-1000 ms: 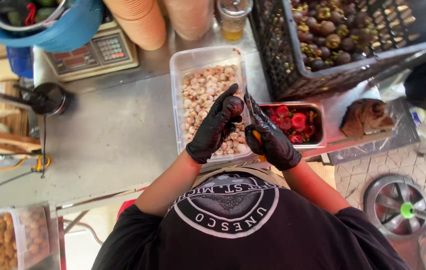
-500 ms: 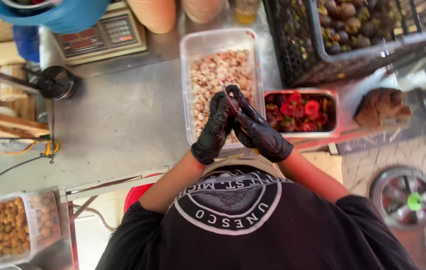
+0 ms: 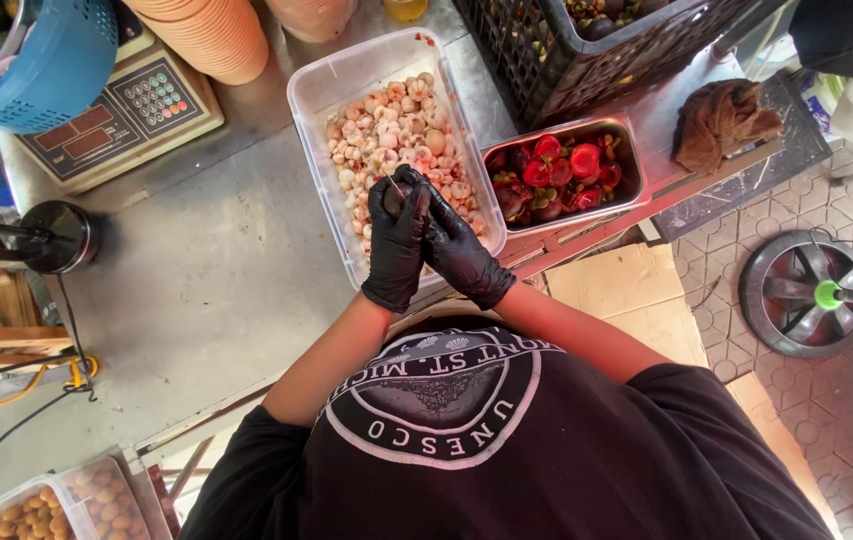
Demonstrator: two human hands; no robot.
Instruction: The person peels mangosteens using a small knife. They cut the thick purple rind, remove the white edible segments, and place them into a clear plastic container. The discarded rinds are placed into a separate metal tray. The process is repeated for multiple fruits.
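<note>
Nearest the camera, both black-gloved hands meet over the near end of a clear plastic tub (image 3: 312,95) of pale peeled fruit segments. The left hand (image 3: 397,240) curls its fingers around a small dark round fruit (image 3: 394,197), apparently a mangosteen, held just above the white flesh in the tub. The right hand (image 3: 462,250) presses in against it from the side, fingers bent close on the fruit; a thin sliver pokes up beside the fruit, perhaps a blade or stem, too small to tell.

The step in hand looks like opening the rind. The next move would seem to call for a steady grip by the left hand while the right works the shell apart, without crushing the soft segments inside.

Just right of the tub sits a metal tray (image 3: 637,190) of split red-purple rinds. Farther off on the grey table (image 3: 197,290) stand a weighing scale (image 3: 112,115), stacked orange bowls (image 3: 212,35) and a black crate (image 3: 547,70) of whole dark fruit.
</note>
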